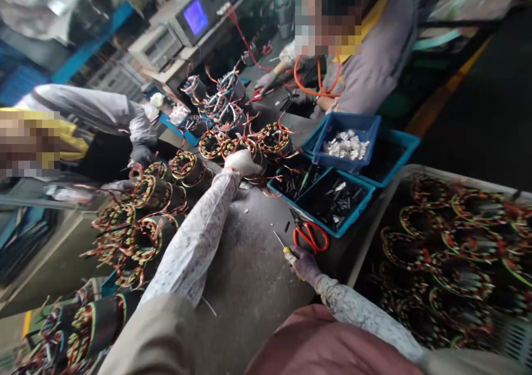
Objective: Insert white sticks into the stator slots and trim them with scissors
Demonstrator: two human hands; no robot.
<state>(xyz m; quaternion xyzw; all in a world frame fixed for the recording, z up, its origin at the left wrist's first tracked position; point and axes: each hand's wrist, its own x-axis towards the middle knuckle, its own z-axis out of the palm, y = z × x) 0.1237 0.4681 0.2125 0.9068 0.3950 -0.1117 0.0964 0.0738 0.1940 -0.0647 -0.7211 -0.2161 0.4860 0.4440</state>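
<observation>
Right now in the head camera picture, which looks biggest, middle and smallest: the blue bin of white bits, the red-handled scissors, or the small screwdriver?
1. Blue bin of white bits, clearly the largest, though farther away.
2. Red-handled scissors.
3. Small screwdriver in the right hand, smallest; part of its handle is hidden by the hand.

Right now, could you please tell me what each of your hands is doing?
Left hand: reached out, resting on a wound stator; whether it grips cannot be told.
Right hand: closed on a small yellow-handled tool, beside the red scissors.
</observation>
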